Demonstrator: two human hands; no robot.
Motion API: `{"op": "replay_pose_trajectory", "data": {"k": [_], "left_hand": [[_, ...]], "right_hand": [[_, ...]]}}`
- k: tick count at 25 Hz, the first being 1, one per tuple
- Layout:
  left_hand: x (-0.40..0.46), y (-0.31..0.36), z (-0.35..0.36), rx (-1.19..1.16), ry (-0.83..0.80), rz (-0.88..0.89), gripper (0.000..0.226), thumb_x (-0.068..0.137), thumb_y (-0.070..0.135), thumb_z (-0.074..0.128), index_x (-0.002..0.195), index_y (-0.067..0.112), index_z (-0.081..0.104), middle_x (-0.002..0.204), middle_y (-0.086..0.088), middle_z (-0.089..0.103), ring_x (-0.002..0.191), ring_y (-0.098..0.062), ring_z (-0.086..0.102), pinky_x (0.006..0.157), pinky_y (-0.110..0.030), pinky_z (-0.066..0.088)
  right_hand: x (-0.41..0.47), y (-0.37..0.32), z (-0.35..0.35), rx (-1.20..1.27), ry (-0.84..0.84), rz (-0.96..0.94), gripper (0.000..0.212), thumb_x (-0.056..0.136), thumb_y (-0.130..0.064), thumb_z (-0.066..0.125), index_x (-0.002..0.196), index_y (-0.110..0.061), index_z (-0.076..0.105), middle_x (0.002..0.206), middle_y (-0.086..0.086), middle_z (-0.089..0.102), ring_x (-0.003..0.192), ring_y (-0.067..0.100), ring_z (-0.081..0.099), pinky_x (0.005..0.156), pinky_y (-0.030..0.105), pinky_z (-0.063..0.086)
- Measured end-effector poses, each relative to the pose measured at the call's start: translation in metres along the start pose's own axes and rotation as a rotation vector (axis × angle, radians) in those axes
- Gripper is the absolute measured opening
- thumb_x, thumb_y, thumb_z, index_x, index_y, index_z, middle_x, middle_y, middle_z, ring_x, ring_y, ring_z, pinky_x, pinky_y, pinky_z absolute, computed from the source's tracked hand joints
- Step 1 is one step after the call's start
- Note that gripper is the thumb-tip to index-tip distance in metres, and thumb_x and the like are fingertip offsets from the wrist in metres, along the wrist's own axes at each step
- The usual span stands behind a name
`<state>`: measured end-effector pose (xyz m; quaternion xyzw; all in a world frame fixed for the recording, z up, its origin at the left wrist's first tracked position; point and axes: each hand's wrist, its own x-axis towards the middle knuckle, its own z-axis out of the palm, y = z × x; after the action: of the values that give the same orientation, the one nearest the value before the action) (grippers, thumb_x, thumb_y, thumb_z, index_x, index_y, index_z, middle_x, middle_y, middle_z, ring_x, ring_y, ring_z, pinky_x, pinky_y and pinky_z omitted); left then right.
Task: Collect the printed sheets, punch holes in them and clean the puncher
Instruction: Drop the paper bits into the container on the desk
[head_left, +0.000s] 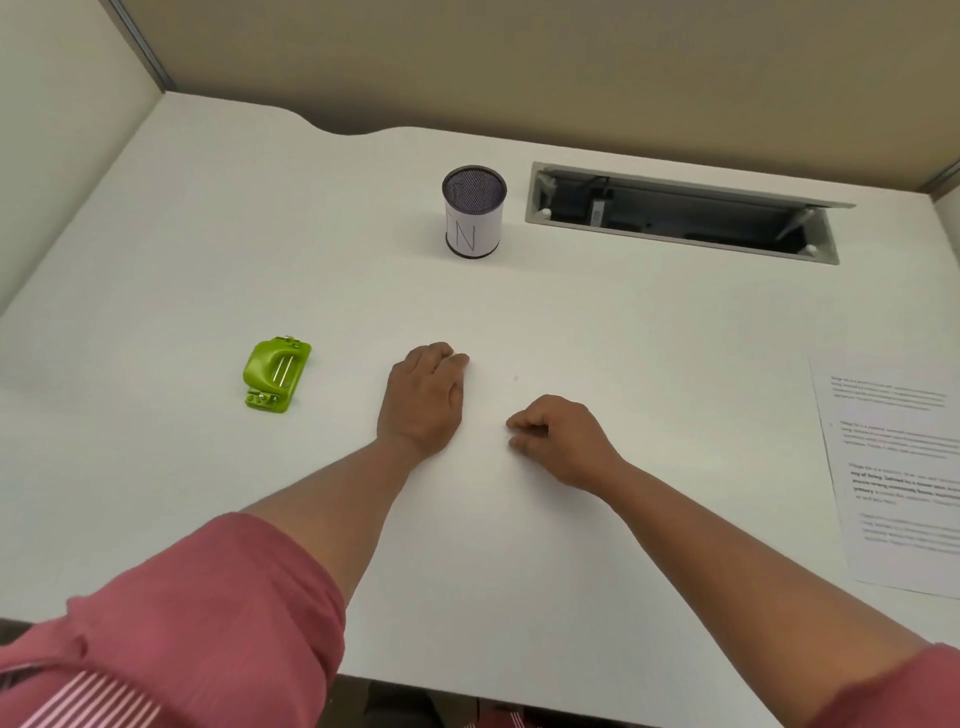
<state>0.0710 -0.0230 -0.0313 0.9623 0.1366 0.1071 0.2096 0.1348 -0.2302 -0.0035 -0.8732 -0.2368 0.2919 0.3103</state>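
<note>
Both hands rest on the white bench (208, 249), near its middle. The left hand (423, 397) lies palm down, fingers fairly straight and together, grasping nothing. The right hand (558, 439) sits just right of it, knuckles up, fingers loosely curled under with the thumb against the fingertips; no object shows in it (whether something very small is pinched cannot be told).

The puncher (275, 375), green with metal fittings, lies on the bench left of the left hand, apart from it and untouched.

The sheets (898, 478) lie flat at the right edge of the bench, well apart from the right hand. Paragraphs of print show on the top sheet; the text is too blurred to read. The stack runs out of view on the right, so the number of sheets cannot be told.

A mesh cup (474, 210) stands upright at the far middle of the bench, wrapped in a white label marked "N". Just right of it, a cable slot (680, 213) is set into the bench top with its flap open. Beige partition panels enclose the bench at the back and left. Both forearms are bare below rolled pink sleeves (208, 613).
</note>
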Motion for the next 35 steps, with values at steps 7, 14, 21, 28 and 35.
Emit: {"op": "replay_pose_trajectory", "data": {"k": [7,14,21,28,35], "left_hand": [[0.003,-0.002,0.005,0.02,-0.06,-0.068,0.033,0.098,0.018,0.054,0.129,0.019,0.066,0.134,-0.006,0.059,0.13,-0.031,0.049,0.102,-0.044,0.036],[0.003,-0.004,0.008,0.044,-0.075,-0.08,0.035,0.099,0.021,0.053,0.132,0.021,0.065,0.139,-0.007,0.057,0.132,-0.033,0.047,0.104,-0.043,0.031],[0.007,-0.006,0.01,0.083,-0.135,-0.157,0.044,0.1,0.029,0.044,0.143,0.029,0.054,0.16,-0.004,0.041,0.151,-0.029,0.028,0.119,-0.043,0.014],[0.009,-0.007,0.011,0.082,-0.137,-0.17,0.051,0.095,0.031,0.039,0.145,0.031,0.052,0.161,-0.001,0.04,0.15,-0.026,0.027,0.118,-0.043,0.015],[0.011,-0.007,0.009,0.079,-0.183,-0.193,0.054,0.096,0.034,0.035,0.15,0.035,0.045,0.165,0.001,0.032,0.152,-0.025,0.02,0.118,-0.04,0.008]], "right_hand": [[0.007,-0.006,0.009,-0.186,0.072,-0.065,0.011,0.091,-0.024,0.065,0.088,-0.027,0.075,0.095,-0.01,0.07,0.088,0.016,0.064,0.075,0.035,0.052],[0.006,-0.008,0.02,-0.552,0.018,-0.194,0.022,0.083,0.0,0.047,0.091,-0.021,0.052,0.092,-0.002,0.052,0.08,0.027,0.048,0.068,0.038,0.038],[0.047,-0.026,-0.022,-0.146,0.162,-0.072,0.023,0.086,-0.001,0.048,0.078,-0.022,0.053,0.092,0.001,0.061,0.083,0.022,0.056,0.077,0.039,0.048],[0.14,-0.094,-0.099,-0.045,0.421,-0.191,0.016,0.093,-0.007,0.048,0.084,-0.013,0.061,0.091,-0.001,0.064,0.082,0.019,0.058,0.071,0.038,0.049],[0.209,-0.134,-0.127,-0.27,0.441,-0.198,0.022,0.084,0.006,0.045,0.089,-0.001,0.066,0.099,0.013,0.069,0.093,0.037,0.064,0.075,0.05,0.055]]}}
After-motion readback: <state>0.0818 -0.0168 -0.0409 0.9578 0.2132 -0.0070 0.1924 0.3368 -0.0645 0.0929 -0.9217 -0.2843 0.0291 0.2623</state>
